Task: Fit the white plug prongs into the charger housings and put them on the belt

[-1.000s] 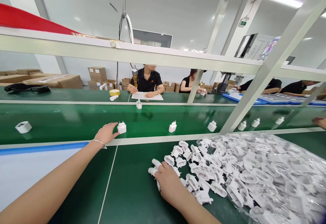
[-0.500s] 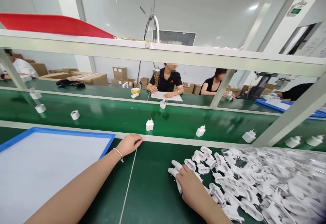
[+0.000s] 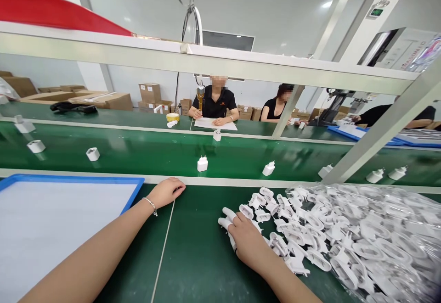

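Note:
My left hand (image 3: 168, 192), with a bracelet at the wrist, rests at the near edge of the green conveyor belt (image 3: 148, 156), just right of a blue-rimmed tray (image 3: 77, 180). Its fingers are curled together, and nothing shows in them. My right hand (image 3: 246, 238) lies palm down on the green table (image 3: 198, 257) with fingers stretched out and white covers on some fingertips. It touches the left side of a heap of white plastic plug parts (image 3: 296, 229). Its palm side is hidden. A white plug adapter (image 3: 202, 163) stands on the belt beyond my hands.
More white adapters (image 3: 268, 168) are spread along the belt. Clear plastic film (image 3: 389, 211) covers the heap's right side. A slanting metal post (image 3: 375, 124) and a crossbar (image 3: 241, 66) frame the bench. Co-workers (image 3: 215, 103) sit across the belt.
The view has turned right and slightly down. Against the bench, the adapters on the belt have shifted a little to the right. Both my hands keep their places.

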